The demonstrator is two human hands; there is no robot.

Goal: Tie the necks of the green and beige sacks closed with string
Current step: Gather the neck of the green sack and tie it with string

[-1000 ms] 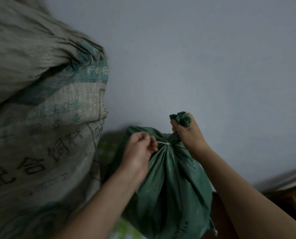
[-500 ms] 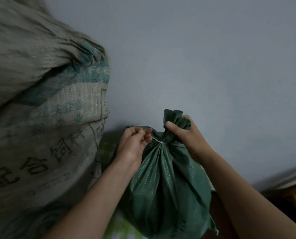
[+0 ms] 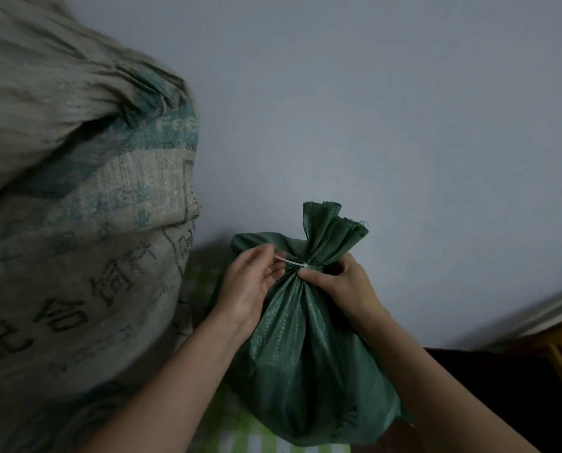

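My left grip [image 3: 250,282] pinched the string [image 3: 294,263] beside the green sack [image 3: 306,348]. My right grip [image 3: 338,284] clamped its gathered neck [image 3: 312,266], just below the knot.

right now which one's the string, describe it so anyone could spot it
Beside the big beige sack stands a smaller green sack. The string is the thin white strand cinching its gathered neck, one end pinched by the left hand; nothing else there is white.

A dim storage corner of a home or farm building, it seems: a plain pale blue-grey painted wall [image 3: 387,103], a big beige woven plastic feed sack [image 3: 77,223] printed with teal bands and dark characters, a smaller dark green woven sack [image 3: 306,354], and green-and-white checked cloth [image 3: 204,282] underneath
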